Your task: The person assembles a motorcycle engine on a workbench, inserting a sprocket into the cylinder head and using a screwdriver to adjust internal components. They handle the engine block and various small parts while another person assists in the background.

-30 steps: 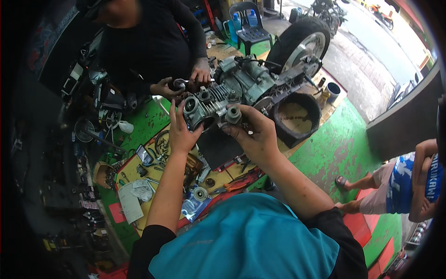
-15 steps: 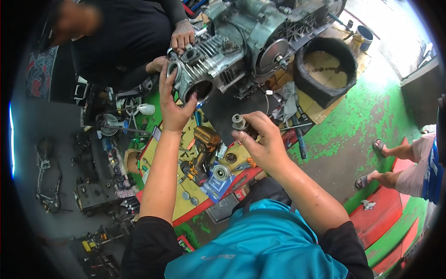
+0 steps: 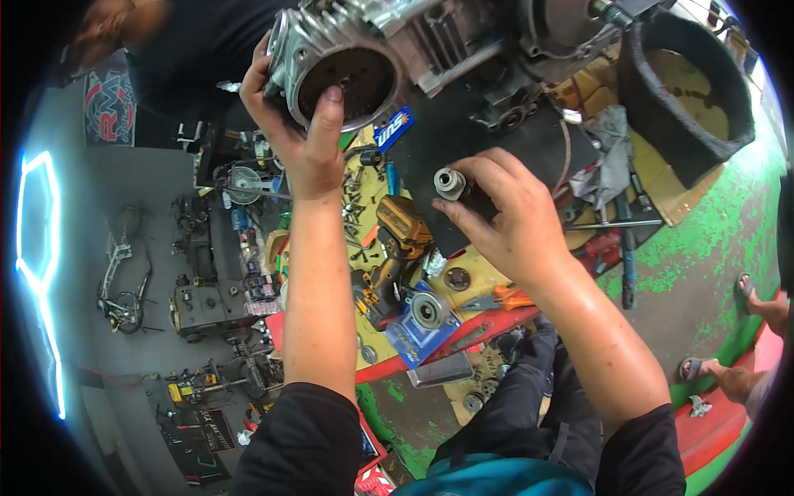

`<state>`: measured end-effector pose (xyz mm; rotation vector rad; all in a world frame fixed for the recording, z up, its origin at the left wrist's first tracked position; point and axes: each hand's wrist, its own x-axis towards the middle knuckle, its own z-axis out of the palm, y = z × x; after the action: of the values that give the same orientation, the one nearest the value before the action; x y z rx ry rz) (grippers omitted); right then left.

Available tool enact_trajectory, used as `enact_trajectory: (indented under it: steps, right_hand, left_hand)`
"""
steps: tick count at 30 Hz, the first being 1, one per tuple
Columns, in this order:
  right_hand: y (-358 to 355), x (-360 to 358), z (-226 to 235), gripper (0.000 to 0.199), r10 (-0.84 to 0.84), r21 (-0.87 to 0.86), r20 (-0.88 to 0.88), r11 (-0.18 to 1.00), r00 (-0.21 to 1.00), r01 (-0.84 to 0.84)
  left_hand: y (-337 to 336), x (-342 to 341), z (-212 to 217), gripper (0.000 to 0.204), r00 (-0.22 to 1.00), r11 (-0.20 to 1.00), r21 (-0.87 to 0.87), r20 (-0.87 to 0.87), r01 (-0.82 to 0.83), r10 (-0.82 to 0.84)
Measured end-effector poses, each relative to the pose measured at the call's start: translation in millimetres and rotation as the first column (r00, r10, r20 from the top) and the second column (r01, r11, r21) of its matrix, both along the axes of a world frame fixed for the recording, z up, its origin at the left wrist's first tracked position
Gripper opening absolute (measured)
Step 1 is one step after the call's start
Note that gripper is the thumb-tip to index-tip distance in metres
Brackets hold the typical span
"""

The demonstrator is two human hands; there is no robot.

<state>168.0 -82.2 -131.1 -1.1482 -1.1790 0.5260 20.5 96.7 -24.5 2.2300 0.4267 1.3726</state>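
Observation:
My left hand grips the open round end of the metal engine, thumb laid across the dark bore and fingers round the outside. My right hand is lower and to the right, above a black mat. Between its thumb and fingers is a small silver metal cylinder with a hole in its end. The right fingertips are partly hidden behind that piece. Apart from my left hand, no other hand shows on the engine.
A yellow cordless drill, loose bolts, a round metal part on a blue packet, and orange-handled pliers lie on the workbench. A black ring-shaped shroud stands at right. A co-worker in dark clothing is at upper left.
The view has shifted, so the engine appears larger and higher. The silver cylinder's hollow end has turned more toward me. The co-worker's hands on the engine are out of view now.

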Motion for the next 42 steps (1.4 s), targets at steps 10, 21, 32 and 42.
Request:
enact_trajectory:
  steps: [10, 21, 32, 42]
  right_hand:
    - [46, -30, -4, 0.034, -0.086, -0.027, -0.097, 0.996, 0.992, 0.084]
    - [45, -31, -8, 0.036, -0.16, 0.039, -0.144, 0.985, 0.977, 0.167]
    - [42, -29, -10, 0.041, -0.205, 0.114, -0.143, 0.968, 0.968, 0.222]
    - [42, -31, -8, 0.042, -0.212, 0.1, -0.167, 0.968, 0.963, 0.231]
  left_hand:
    - [5, 9, -15, 0.069, 0.987, 0.996, 0.012, 0.134, -0.089, 0.087]
    - [2, 16, -20, 0.059, 0.971, 0.995, -0.046, 0.215, -0.093, 0.101]
    - [3, 15, -20, 0.053, 0.968, 0.994, -0.06, 0.23, -0.086, 0.098]
    - [18, 2, -23, 0.053, 0.96, 0.987, -0.154, 0.271, -0.036, 0.077]
